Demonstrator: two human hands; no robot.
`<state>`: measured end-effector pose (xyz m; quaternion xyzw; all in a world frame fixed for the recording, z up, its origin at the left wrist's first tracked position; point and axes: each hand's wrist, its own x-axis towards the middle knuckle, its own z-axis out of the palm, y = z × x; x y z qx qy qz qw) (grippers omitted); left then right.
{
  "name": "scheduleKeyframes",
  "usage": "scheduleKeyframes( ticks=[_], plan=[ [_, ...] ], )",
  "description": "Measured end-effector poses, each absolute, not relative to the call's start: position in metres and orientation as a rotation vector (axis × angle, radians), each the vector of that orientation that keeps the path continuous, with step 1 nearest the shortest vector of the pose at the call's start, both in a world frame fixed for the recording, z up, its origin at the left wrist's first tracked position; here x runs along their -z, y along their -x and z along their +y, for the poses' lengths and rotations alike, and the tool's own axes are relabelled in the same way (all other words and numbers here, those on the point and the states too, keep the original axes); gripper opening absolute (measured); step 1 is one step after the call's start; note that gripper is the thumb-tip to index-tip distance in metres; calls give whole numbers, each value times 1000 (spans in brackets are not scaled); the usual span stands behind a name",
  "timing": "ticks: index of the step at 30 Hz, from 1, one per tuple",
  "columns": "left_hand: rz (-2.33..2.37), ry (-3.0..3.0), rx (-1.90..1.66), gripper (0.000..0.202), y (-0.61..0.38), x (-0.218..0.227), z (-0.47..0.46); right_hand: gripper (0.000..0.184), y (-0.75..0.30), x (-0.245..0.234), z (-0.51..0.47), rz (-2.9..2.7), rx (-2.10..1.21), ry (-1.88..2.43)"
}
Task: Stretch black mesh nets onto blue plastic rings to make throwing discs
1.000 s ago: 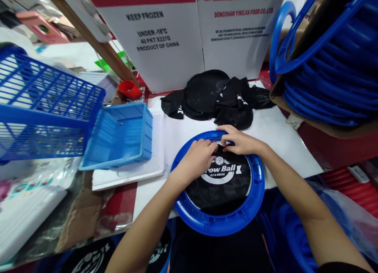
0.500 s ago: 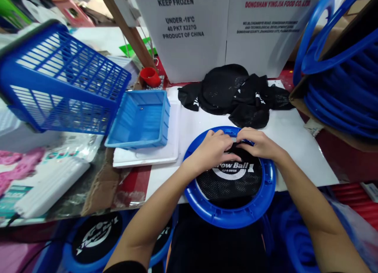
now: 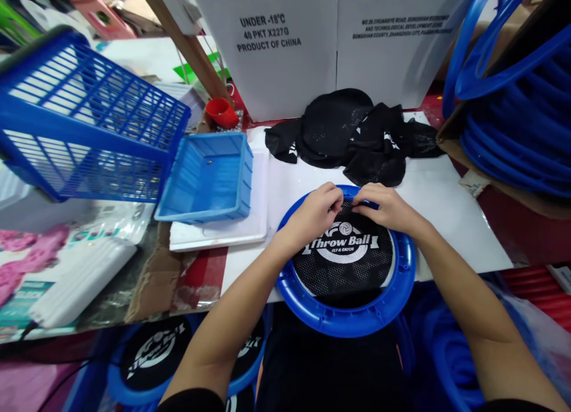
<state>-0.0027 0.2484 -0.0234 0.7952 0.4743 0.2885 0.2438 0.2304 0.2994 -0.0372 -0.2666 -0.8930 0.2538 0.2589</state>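
Observation:
A blue plastic ring (image 3: 345,323) rests at the table's front edge, its near side overhanging. Inside it lies a black mesh disc (image 3: 343,275) printed "Throw Ball"; a dark gap shows between mesh and ring along the near side. My left hand (image 3: 319,213) is closed, fingers curled on the mesh by the ring's far side. Just right of it, my right hand (image 3: 386,208) pinches the mesh edge against the far rim. The fingertips partly hide the edge there. Beyond the ring lies a pile of black mesh pieces (image 3: 334,129).
A light-blue bin (image 3: 203,177) sits on a white foam lid (image 3: 218,236) at left, beside a tilted blue basket (image 3: 84,120). A red cup (image 3: 222,113) stands behind. At right, a carton holds stacked blue rings (image 3: 517,144). Mesh-covered rings (image 3: 154,355) lie below the table.
My left hand has drawn its fingers in and shifted slightly away from the print, which now shows whole. My right hand stays at the far rim. The view has shifted slightly.

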Motion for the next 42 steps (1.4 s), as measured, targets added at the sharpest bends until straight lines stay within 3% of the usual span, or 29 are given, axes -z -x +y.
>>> scheduleKeyframes(
  ticks=[17,32,42],
  plan=[
    [1370,-2496,-674,33,0,41,249,15,-233,43,301,-2346,-537,862],
    [1255,-2456,-517,20,14,24,254,32,-235,42,292,-2597,-190,563],
    [1296,-2481,-664,26,15,45,264,28,-226,48,287,-2510,-264,1015]
  ],
)
